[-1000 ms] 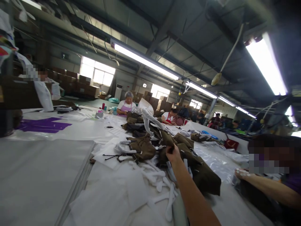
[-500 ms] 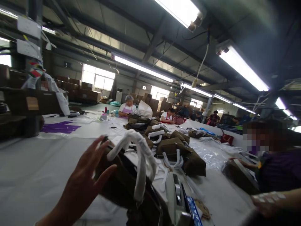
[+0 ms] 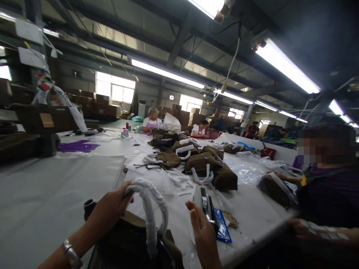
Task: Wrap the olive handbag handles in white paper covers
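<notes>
A dark olive handbag [image 3: 131,243] stands close in front of me at the lower middle, its two upright handles [image 3: 153,203] wrapped in white paper. My left hand [image 3: 113,207], with a silver band at the wrist, has its fingers closed on the left end of the handles. To the right of the bag is my right hand [image 3: 202,233], open, its fingers stretched upward and holding nothing. Just behind that hand lies a tape dispenser [image 3: 206,203], partly covered by it. A blue packet [image 3: 223,226] rests beside the dispenser.
Several olive handbags with wrapped handles [image 3: 200,162] are heaped farther along the white table [image 3: 252,213]. At the right, a co-worker [image 3: 328,194] handles a bag in clear plastic. Purple sheets [image 3: 80,146] lie left, near a post [image 3: 47,144]. Other people sit at the far side.
The handbag has come lower and nearer. My left hand, spread beside it before, now grips its handle. My right hand has come into view beside the tape dispenser.
</notes>
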`<action>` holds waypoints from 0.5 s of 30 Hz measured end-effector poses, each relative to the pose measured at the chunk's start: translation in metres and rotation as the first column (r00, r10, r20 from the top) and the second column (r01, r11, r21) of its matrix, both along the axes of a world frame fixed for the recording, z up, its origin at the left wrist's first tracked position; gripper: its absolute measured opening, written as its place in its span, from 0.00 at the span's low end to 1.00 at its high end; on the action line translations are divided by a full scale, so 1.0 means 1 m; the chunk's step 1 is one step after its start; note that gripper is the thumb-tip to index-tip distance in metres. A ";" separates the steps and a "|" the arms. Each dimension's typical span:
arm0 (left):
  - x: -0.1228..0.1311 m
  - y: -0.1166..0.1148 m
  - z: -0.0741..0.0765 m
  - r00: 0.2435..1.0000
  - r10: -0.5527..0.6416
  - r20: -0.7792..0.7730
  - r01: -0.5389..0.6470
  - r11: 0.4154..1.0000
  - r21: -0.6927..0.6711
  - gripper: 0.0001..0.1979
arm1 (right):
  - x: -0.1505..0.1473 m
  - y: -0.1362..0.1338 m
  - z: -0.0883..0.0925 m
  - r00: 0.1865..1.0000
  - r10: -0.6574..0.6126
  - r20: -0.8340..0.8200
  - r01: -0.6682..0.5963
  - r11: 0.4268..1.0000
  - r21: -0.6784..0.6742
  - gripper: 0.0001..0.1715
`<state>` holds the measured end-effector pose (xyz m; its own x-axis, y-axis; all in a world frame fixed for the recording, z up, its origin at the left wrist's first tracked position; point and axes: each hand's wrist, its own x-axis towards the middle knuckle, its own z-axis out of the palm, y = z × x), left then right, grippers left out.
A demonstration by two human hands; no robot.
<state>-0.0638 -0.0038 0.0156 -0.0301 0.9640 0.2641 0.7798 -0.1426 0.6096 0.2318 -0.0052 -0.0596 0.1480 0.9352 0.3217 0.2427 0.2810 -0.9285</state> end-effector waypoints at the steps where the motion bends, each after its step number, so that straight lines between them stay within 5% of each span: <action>1: 0.003 0.001 0.002 1.000 -0.004 -0.008 0.004 1.000 0.008 0.20 | -0.007 -0.003 0.011 0.997 0.077 0.030 -0.079 0.996 0.048 0.29; 5: 0.009 0.005 0.006 0.999 0.010 -0.046 -0.010 1.000 0.006 0.25 | -0.047 -0.013 0.036 0.931 0.345 0.121 -0.353 0.934 0.049 0.20; 8: -0.001 0.007 -0.005 0.991 0.087 -0.099 -0.081 0.995 0.066 0.29 | -0.058 -0.003 0.037 0.958 0.280 0.063 -0.282 0.959 0.014 0.15; 11: -0.021 0.002 -0.026 0.990 0.076 -0.119 -0.035 0.949 0.312 0.29 | -0.051 0.017 0.034 0.982 0.188 -0.006 -0.188 0.982 0.022 0.19; 15: -0.037 -0.012 -0.039 0.984 0.042 -0.175 0.054 0.859 0.509 0.32 | -0.044 0.038 0.035 0.962 0.263 -0.072 -0.265 0.964 -0.018 0.20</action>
